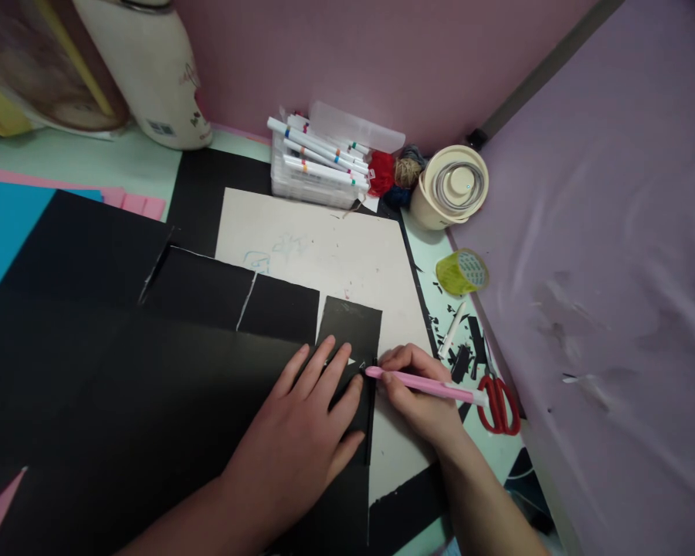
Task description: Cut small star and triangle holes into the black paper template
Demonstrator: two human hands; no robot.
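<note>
As left hand [293,425] spread on black card [356,320], five-o'clock right hand [422,407] pinched pink tool [428,384]; I judged edge-work underway, next needing steadiness.

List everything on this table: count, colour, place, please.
Pen-shaped tool: one, pink, centre right
Paper: several, black, centre left
Coloured paper: several, blue, pink, left
Board: one, white, centre
Markers: several, white, in clear box
Yarn balls: several, mixed, beside box
Pot: one, cream, back right
Tape: one, green, near pot
Scissors: one, red-handled, right
Stick: one, white, near scissors
Scraps: many, black, near scissors
Bottle: one, white, back left
Unclear things: some, yellowish, back left
Left hand: one, on paper
Right hand: one, holding tool
</note>
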